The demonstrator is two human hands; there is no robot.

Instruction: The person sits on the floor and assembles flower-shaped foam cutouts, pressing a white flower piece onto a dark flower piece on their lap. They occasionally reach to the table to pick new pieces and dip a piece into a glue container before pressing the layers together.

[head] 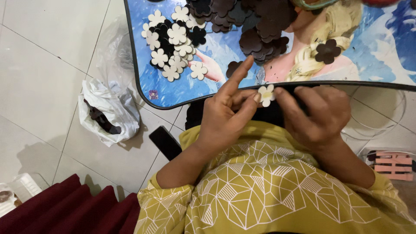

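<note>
A small white flower-shaped cutout [266, 95] is pinched between both hands just below the near edge of a low table [143, 86]. My left hand [225, 117] holds its left side with thumb and middle finger, index finger raised. My right hand [318, 115] grips its right side with the fingertips. On the table's picture-printed top lie a heap of white flower cutouts [171, 39] and a heap of dark brown ones [255, 26], with single brown flowers [327, 50] apart.
A white plastic bag [106, 110] with dark pieces lies on the tiled floor at left. A black phone-like slab [164, 142] sits by my knee. Dark red cloth [69, 210] lies bottom left. A pink slatted object [393, 165] is at right.
</note>
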